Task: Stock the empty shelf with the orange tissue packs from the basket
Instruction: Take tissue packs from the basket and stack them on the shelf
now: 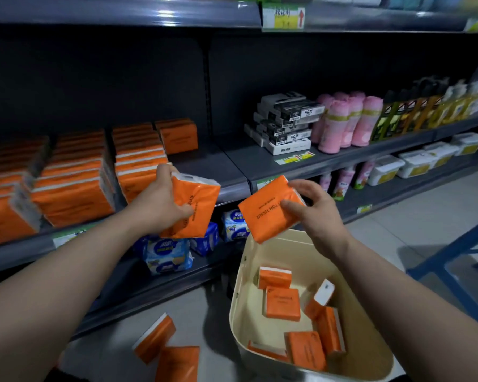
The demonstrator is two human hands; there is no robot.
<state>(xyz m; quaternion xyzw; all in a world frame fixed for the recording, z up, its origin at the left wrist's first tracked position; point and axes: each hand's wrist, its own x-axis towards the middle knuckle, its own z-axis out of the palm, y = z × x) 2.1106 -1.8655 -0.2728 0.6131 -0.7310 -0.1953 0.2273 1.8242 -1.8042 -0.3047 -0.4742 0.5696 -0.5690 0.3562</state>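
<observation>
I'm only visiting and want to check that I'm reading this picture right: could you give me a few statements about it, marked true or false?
1. The left hand grips one orange tissue pack, and the right hand grips another. True.
2. The basket is empty. False: several orange packs lie in it.
3. Two loose packs lie on the floor beside the basket. True.
4. The shelf has no orange packs yet. False: rows of them already fill its left part.

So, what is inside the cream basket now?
About six orange tissue packs lie loose in the basket. The pack in the right hand covers its far rim.
</observation>
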